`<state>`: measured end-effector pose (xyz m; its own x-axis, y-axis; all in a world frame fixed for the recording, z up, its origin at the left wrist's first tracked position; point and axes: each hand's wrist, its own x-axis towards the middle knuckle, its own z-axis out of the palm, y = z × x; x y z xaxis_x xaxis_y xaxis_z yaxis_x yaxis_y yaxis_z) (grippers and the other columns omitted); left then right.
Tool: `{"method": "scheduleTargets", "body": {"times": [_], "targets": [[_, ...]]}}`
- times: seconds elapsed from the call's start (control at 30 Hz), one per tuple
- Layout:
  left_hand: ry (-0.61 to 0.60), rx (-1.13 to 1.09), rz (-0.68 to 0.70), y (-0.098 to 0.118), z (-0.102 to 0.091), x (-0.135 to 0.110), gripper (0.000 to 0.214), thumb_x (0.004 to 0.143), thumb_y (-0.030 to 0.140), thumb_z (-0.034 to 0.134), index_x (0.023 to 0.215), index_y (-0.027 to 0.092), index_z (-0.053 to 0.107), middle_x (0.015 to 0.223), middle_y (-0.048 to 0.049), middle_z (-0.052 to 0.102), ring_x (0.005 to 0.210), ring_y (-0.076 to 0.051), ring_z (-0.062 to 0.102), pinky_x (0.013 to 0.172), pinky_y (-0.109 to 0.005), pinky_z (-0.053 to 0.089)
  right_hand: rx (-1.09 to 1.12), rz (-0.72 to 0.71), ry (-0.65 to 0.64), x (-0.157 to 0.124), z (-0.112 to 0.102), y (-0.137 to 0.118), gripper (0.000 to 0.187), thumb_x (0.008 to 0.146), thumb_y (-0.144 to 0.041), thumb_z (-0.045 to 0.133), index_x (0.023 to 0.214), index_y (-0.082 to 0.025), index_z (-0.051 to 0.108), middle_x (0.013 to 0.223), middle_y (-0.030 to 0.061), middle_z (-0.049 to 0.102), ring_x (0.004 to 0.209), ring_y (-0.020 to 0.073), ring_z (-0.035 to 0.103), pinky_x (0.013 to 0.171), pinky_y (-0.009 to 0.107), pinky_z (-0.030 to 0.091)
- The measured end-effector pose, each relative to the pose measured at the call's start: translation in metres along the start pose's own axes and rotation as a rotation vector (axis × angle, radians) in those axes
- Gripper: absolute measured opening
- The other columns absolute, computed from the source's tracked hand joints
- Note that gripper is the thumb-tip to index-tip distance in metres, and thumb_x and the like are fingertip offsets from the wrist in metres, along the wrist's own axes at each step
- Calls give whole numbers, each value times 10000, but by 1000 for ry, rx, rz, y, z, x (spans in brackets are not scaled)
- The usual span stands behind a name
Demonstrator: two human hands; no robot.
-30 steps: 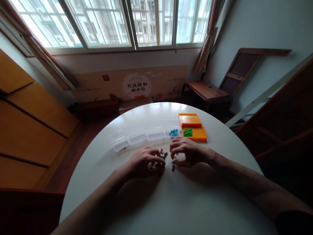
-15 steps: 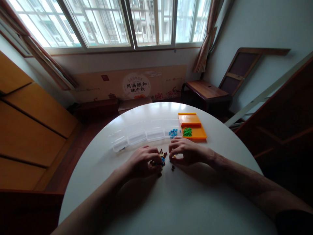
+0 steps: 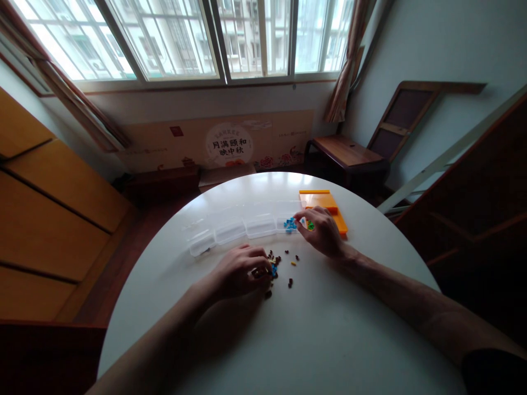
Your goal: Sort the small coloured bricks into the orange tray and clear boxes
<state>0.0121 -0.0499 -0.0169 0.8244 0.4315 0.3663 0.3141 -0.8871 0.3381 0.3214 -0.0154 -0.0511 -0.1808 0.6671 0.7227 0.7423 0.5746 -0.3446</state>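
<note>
A small heap of tiny mixed-colour pieces (image 3: 280,266) lies in the middle of the round white table (image 3: 321,329). My left hand (image 3: 241,270) rests curled on the heap's left side, its fingertips among the pieces. My right hand (image 3: 321,230) reaches out over the near edge of the orange tray (image 3: 327,204), fingers pinched together beside the blue pieces (image 3: 290,223) in the rightmost clear box. It covers most of the green pieces (image 3: 310,225). What the pinch holds is too small to make out.
A curved row of clear plastic boxes (image 3: 230,230) stands behind the heap. Beyond the table are a dark wooden side table (image 3: 346,152), a printed cardboard panel (image 3: 230,144) under the window, and wooden cabinets (image 3: 49,208) at left.
My right hand left the heap and moved up and to the right, to the blue pieces and the orange tray. My left hand stayed on the heap.
</note>
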Motion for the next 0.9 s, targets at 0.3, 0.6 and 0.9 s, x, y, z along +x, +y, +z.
{"method": "scheduleTargets", "body": {"times": [0.3, 0.6, 0.9], "targets": [[-60, -37, -53, -7, -6, -5, 51, 971, 280, 767, 990, 240, 742, 996, -33, 774, 816, -162, 691, 795, -292, 513, 340, -362, -368, -1, -10, -33, 89, 981, -197, 720, 1026, -266, 754, 1038, 20, 800, 962, 215, 687, 932, 400, 538], [-124, -57, -47, 0, -16, -2, 183, 807, 180, 767, 961, 239, 689, 895, 4, 730, 766, -162, 648, 792, -306, 490, 337, -421, -503, -10, -3, -44, 204, 1025, -301, 755, 1228, -314, 762, 1181, 22, 775, 1052, 202, 675, 950, 379, 522], [2, 65, -32, -1, 0, -1, 146, 952, 376, 774, 911, 238, 750, 842, -7, 746, 679, -147, 626, 751, -319, 477, 234, -527, -500, -10, 3, -42, 145, 1104, -384, 689, 1189, -298, 769, 1178, 25, 784, 1046, 203, 663, 992, 391, 484]]}}
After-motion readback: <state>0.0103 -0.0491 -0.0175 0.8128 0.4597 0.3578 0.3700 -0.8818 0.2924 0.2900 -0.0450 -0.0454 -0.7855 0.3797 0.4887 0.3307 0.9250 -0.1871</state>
